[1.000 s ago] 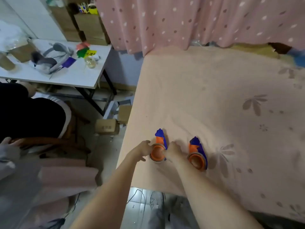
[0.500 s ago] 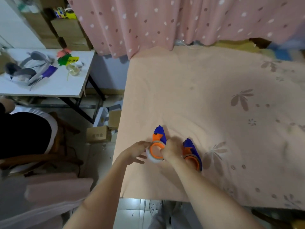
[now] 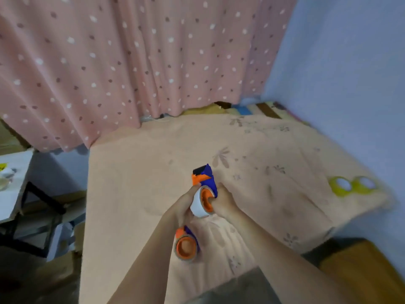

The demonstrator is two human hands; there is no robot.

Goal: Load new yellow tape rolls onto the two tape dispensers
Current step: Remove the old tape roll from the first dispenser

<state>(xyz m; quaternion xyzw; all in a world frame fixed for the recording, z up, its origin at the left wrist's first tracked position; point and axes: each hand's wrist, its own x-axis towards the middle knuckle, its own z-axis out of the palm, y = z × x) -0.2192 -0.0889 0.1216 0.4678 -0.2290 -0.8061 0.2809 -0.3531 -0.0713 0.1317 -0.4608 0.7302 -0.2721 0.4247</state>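
Observation:
An orange and blue tape dispenser (image 3: pixel 203 179) is lifted above the bed, held by both hands. My left hand (image 3: pixel 184 202) grips the pale, nearly empty roll (image 3: pixel 198 206) on its orange hub. My right hand (image 3: pixel 222 201) holds the dispenser's right side. The second orange and blue dispenser (image 3: pixel 186 244) lies on the sheet below my left wrist, partly hidden by my forearm. Two yellow tape rolls (image 3: pixel 350 185) lie side by side near the bed's right edge, apart from both hands.
The peach flowered sheet (image 3: pixel 135 183) covers the bed. A pink dotted curtain (image 3: pixel 131 62) hangs behind it and a blue wall (image 3: pixel 341 62) stands to the right. A white table (image 3: pixel 11 183) sits at the left, a wooden piece (image 3: pixel 361 266) at the lower right.
Both hands have lifted the left dispenser off the sheet. The view has swung up and to the right, bringing the yellow rolls into sight.

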